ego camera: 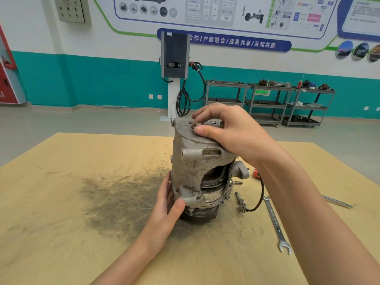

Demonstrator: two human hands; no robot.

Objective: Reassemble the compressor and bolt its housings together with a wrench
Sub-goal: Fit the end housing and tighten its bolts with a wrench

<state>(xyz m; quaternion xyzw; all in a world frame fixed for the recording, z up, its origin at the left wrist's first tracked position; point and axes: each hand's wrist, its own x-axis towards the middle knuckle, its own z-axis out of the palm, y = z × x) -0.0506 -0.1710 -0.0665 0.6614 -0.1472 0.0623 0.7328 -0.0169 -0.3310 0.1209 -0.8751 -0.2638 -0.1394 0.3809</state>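
On the wooden table (pixel 61 202), the left hand (pixel 166 208) reaches in from below and cups the lower flange of the compressor (pixel 197 173), thumb pressed on its front edge, fingers wrapped behind. The compressor stands upright near the table's middle, its upper housing tilted and not seated. The right hand (pixel 230 132) lies arched over the top face, fingertips curled and pinching something small there; a wrench (pixel 275 223) lies to the right.

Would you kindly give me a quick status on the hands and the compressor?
Left hand steadies compressor low; right hand presses upper housing. Housing sits crooked, gap showing. Wrench lies idle on table. Nothing blocking.
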